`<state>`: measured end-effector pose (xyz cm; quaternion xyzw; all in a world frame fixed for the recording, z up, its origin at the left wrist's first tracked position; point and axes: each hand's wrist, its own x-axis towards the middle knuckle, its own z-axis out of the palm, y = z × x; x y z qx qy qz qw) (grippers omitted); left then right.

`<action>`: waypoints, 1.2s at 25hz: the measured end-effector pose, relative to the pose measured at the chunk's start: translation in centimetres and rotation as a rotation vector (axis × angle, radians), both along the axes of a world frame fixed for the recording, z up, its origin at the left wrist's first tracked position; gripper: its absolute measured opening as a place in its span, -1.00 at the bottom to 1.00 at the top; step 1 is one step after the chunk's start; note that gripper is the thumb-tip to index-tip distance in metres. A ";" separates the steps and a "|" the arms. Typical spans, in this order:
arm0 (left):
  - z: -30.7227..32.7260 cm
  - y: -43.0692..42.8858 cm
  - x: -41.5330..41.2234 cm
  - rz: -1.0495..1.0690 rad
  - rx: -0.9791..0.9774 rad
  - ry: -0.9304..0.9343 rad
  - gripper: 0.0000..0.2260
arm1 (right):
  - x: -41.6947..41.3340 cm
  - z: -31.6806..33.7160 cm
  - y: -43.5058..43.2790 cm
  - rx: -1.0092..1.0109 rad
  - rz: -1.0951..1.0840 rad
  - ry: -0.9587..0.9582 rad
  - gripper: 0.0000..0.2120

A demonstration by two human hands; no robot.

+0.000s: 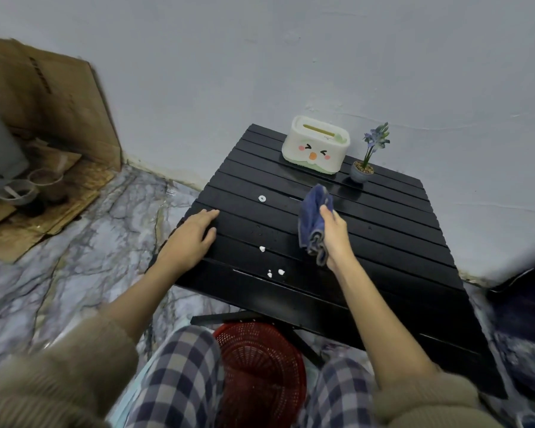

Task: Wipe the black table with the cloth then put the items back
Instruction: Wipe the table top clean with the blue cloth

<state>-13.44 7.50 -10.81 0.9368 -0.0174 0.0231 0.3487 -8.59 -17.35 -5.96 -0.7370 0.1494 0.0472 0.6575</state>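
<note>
The black slatted table stands against the wall. My right hand grips a bunched blue cloth just above the middle of the table. My left hand lies flat on the table's left edge, fingers spread, holding nothing. A white tissue box with a cartoon face and a small potted plant with purple flowers stand at the table's far side. Small white crumbs and a white ring lie on the slats.
A red plastic basket sits on the floor under the table's near edge, between my knees. Cardboard sheets and cups are at the far left on the marble floor. A dark object stands at the right.
</note>
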 end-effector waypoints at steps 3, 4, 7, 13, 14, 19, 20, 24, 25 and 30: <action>-0.3 0.1 0.1 0.019 -0.025 -0.005 -0.60 | 4.9 0.0 -1.5 -0.172 -0.007 -0.100 -0.60; -0.4 0.1 0.1 0.020 -0.028 -0.005 -0.60 | 6.1 -0.2 -1.4 -0.242 0.004 -0.135 -0.61; -0.6 0.1 0.3 0.034 -0.031 -0.012 -0.61 | 8.7 -1.8 1.1 -0.395 0.093 -0.177 -0.65; -1.0 0.4 0.6 0.048 -0.040 -0.025 -0.62 | 10.1 -2.9 6.4 -0.507 0.516 -0.191 -0.65; -1.1 0.4 0.7 0.050 -0.041 -0.027 -0.62 | 10.2 -2.9 6.4 -0.498 0.583 -0.194 -0.67; -1.2 0.4 0.7 0.065 -0.054 -0.019 -0.62 | 8.3 -3.0 4.9 -0.367 0.723 -0.193 -0.69; -1.2 0.5 0.7 0.065 -0.052 -0.017 -0.62 | 7.7 -3.1 4.6 -0.352 0.731 -0.192 -0.70; -1.1 0.4 0.4 0.066 -0.056 -0.006 -0.62 | 4.4 -3.5 3.1 -0.316 0.795 -0.173 -0.73; -1.0 0.4 0.2 0.070 -0.060 -0.004 -0.62 | 3.5 -3.4 2.8 -0.295 0.812 -0.164 -0.74; -0.5 -0.3 -1.0 0.084 -0.079 0.020 -0.63 | -1.0 -3.1 1.7 -0.281 0.839 -0.148 -0.75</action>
